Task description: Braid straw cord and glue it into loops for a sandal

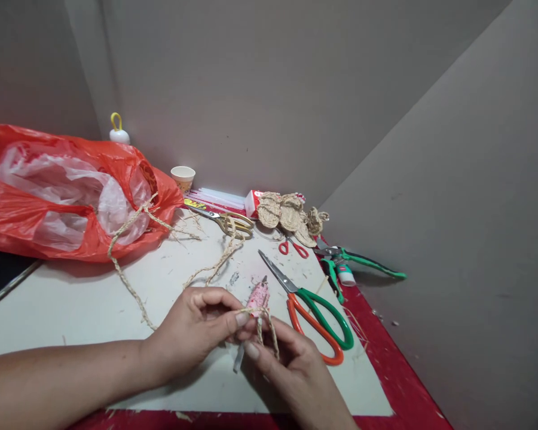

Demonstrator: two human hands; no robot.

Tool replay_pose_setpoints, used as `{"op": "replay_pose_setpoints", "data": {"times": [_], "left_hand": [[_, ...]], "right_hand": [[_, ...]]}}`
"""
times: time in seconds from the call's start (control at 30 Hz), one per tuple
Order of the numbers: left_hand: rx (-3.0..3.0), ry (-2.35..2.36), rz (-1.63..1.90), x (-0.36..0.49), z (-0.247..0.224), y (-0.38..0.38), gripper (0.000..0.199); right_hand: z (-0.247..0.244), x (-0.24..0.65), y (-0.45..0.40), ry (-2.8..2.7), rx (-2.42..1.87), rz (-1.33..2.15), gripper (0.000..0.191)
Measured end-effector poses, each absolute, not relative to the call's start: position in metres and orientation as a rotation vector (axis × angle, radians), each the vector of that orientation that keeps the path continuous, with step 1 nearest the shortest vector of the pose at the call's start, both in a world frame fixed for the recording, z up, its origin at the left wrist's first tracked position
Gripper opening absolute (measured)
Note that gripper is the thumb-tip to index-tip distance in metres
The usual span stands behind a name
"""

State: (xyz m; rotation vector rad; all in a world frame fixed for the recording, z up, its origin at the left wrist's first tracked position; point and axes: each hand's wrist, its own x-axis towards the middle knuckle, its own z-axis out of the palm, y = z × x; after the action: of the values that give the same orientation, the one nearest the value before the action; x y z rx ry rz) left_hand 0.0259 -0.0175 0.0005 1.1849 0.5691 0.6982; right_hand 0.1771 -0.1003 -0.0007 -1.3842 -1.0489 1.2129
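Observation:
A thin braided straw cord (273, 334) is pinched between my two hands, bent into a small loop. My left hand (197, 328) has thumb and forefinger closed on it. From the right, my right hand (296, 364) grips the same cord with thumb and fingers. Longer lengths of the braid (130, 286) trail over the white board toward the red bag. Just beyond my fingertips lies a pink glue gun (257, 295), partly hidden by the hands, with a clear glue stick (238, 360) below. Large scissors (316, 304) with green and orange handles lie right of it.
A red plastic bag (130, 242) fills the left. At the back are gold-handled scissors (237, 227), a paper cup (183, 179), glue sticks (217, 198) and woven straw pieces (269, 209). Green-handled pruners (367, 260) rest by the right wall. The white board (161, 388) covers red cloth.

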Motion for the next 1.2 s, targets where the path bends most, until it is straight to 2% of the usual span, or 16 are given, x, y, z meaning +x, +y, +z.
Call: {"op": "replay_pose_setpoints", "data": {"times": [0.07, 0.27, 0.33, 0.4, 0.5, 0.57, 0.8, 1.07, 1.2], "left_hand": [[1.191, 0.604, 0.726, 0.025, 0.003, -0.015, 0.022], [1.386, 0.728, 0.723, 0.024, 0.010, -0.009, 0.015], [1.435, 0.742, 0.667, 0.023, 0.010, -0.007, 0.016], [1.470, 0.775, 0.641, 0.023, 0.009, -0.005, 0.008], [1.541, 0.771, 0.699, 0.022, 0.009, -0.005, 0.032], [1.555, 0.679, 0.657, 0.022, 0.009, -0.007, 0.038], [1.339, 0.517, 0.348, 0.027, 0.001, -0.021, 0.022], [1.214, 0.503, 0.353, 0.031, -0.002, -0.028, 0.031], [1.245, 0.464, 0.424, 0.032, -0.002, -0.031, 0.028]], "right_hand": [[-0.001, 0.179, -0.099, -1.057, -1.401, 1.215, 0.023], [-0.003, 0.190, -0.095, -0.842, -1.317, 1.158, 0.040], [-0.003, 0.192, -0.094, -0.825, -1.285, 1.149, 0.033], [-0.004, 0.194, -0.094, -0.844, -1.272, 1.191, 0.028], [-0.005, 0.196, -0.095, -0.908, -1.244, 1.343, 0.028], [-0.007, 0.197, -0.095, -0.930, -1.205, 1.435, 0.029], [-0.013, 0.197, -0.090, -0.940, -1.168, 1.486, 0.034], [-0.009, 0.196, -0.090, -0.897, -1.096, 1.422, 0.038], [-0.002, 0.197, -0.091, -0.910, -1.033, 1.349, 0.029]]}}
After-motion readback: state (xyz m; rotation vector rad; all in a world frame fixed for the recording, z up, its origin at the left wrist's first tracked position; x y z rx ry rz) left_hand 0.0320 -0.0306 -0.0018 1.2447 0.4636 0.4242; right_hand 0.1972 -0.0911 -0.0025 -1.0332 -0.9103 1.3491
